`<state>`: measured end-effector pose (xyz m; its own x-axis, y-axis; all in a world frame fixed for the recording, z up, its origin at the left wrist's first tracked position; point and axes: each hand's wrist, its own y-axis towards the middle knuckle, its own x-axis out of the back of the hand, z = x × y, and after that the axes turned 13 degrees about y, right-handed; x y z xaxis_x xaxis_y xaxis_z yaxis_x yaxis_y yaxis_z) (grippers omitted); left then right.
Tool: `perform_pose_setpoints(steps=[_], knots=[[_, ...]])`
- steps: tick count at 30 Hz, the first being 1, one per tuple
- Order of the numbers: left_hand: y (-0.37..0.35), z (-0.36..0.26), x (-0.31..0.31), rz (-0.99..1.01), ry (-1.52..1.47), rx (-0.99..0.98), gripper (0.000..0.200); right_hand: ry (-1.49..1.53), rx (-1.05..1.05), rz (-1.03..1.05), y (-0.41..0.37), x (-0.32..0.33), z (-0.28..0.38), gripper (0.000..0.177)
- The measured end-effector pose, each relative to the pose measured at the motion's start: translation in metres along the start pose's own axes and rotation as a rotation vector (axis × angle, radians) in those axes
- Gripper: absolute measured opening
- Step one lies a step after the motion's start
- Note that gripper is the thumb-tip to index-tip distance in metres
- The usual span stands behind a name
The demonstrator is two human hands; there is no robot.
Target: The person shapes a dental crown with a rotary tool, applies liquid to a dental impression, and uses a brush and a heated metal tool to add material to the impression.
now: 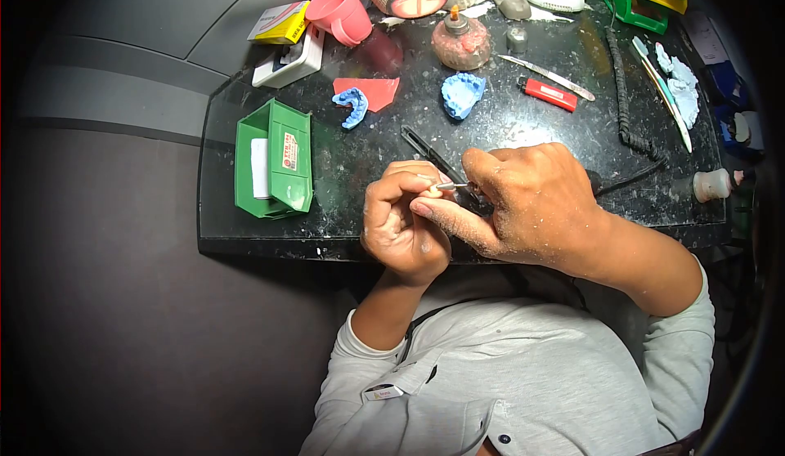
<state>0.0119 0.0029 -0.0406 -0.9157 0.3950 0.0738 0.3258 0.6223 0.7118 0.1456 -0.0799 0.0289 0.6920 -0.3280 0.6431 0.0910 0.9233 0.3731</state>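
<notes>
Pinching small pale piece [434, 192] in closed grip of left hand [406, 225]; holding thin-shanked bur [448, 185] at the piece in closed grip of right hand [531, 198]; showing blue dental cast [463, 95] on counter [343, 158] beyond both grips.

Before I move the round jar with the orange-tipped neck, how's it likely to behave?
The round jar looks like glass, so it's probably rigid and breakable. Its bulging sides might feel slippery. Being squat, it should resist tipping under a gentle nudge.
</notes>
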Motion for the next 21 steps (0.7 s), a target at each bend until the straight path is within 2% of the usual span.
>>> perform_pose_setpoints(steps=[9, 15, 17, 21], knots=[[-0.001, 0.0012, 0.0005, 0.005, 0.043, 0.0, 0.018, -0.008, 0.065, -0.091, -0.0015, -0.0063, -0.0042, 0.053], [-0.0015, 0.002, 0.0002, 0.008, 0.06, -0.003, 0.018, -0.046, 0.041, -0.068, -0.0013, -0.0044, -0.0032, 0.053], [-0.0017, 0.0019, 0.0002, 0.005, 0.068, -0.006, 0.017, -0.019, -0.03, 0.038, -0.0002, -0.0008, -0.0015, 0.052], [-0.0019, 0.0021, 0.0, -0.005, 0.059, 0.006, 0.017, 0.059, -0.029, -0.004, 0.0001, -0.0009, -0.0015, 0.052]])
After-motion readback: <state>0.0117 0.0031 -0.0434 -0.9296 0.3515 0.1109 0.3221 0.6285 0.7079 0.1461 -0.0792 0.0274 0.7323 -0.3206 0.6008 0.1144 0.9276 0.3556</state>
